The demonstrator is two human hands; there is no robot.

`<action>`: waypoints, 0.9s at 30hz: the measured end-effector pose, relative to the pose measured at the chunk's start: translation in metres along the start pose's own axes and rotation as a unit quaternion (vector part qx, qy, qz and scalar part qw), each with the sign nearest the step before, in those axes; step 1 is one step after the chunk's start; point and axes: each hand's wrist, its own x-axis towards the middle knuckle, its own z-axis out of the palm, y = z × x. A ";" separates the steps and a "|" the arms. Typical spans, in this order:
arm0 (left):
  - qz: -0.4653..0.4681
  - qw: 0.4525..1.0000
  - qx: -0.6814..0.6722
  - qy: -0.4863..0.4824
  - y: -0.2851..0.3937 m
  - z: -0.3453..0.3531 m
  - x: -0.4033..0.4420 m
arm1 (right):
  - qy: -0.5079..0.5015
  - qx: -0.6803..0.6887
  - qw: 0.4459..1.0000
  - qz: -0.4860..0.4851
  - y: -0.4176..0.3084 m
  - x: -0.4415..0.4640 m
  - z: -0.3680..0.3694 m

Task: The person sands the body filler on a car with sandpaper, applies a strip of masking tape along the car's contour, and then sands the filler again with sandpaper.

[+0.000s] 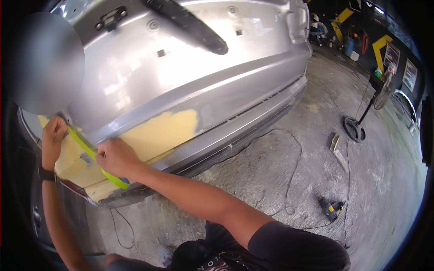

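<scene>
A silver car body panel (190,86) carries yellow filler patches (158,133) along its lower left part. My left hand (55,131), with a dark band on the wrist, pinches the upper end of a bright green tape strip (81,143). Farther right and lower, my right hand (115,156) is closed on the same strip. Between the two hands the strip runs slanted over the filler, and its lower end hangs past my right hand near the bumper edge. Part of the strip is hidden behind my right fingers.
A black and yellow power tool (330,210) with a cord lies on the concrete floor (253,180). Farther right are a scraper-like piece (340,159) and a fan on a round-based stand (354,129). A black wiper arm (190,28) crosses the panel's top.
</scene>
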 end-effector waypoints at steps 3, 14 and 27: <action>-0.003 1.000 -0.012 -0.007 0.002 -0.001 0.001 | -0.023 -0.015 1.000 0.010 0.000 0.002 -0.001; 0.130 0.991 -0.017 -0.026 -0.013 -0.002 0.008 | -0.105 0.008 0.994 0.029 0.012 0.000 -0.010; 0.114 0.992 0.021 0.044 -0.012 0.000 0.006 | -0.032 -0.021 0.993 0.113 -0.017 -0.009 -0.001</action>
